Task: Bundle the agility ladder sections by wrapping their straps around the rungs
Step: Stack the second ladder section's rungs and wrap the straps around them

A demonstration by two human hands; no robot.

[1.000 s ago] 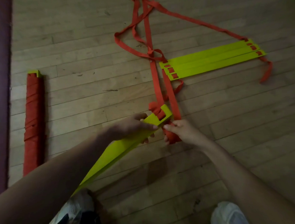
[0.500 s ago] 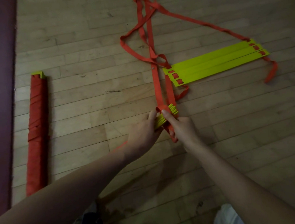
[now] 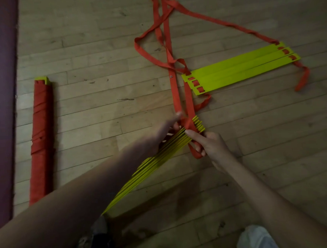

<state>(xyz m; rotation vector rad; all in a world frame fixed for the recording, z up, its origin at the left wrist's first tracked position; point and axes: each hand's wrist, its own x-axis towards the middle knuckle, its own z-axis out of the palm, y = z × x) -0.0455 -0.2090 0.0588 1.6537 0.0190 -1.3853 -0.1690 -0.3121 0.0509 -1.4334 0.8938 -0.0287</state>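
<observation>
A person crouched over a pale wooden plank floor (image 3: 102,111) works on an agility ladder, seen from a head-worn camera. At the centre of the view the left hand (image 3: 159,137), blurred, grips a stack of yellow-green flat plastic rungs (image 3: 160,157) held edge-on, its far end pointing toward 1 o'clock and its near end running back toward 7 o'clock under the left forearm. One finger of that hand is raised against the orange-red webbing strap (image 3: 175,93) where it meets the stack.

The right hand (image 3: 210,146), just beside the stack at its 4 o'clock side, lays its index finger along the top rung while its other fingers curl round a loop of the same strap hanging below the stack. The strap crosses over the far end of the rungs and from there runs toward 12 o'clock in two lines, tangling near the top edge.

At 2 o'clock three loose yellow-green rungs (image 3: 241,69) lie flat and side by side on the floor, threaded on the strap at both ends. At 9 o'clock a finished bundle wound in orange-red strap (image 3: 40,140) lies alongside a dark maroon mat (image 3: 3,112). A white shoe (image 3: 257,239) shows at 5 o'clock.
</observation>
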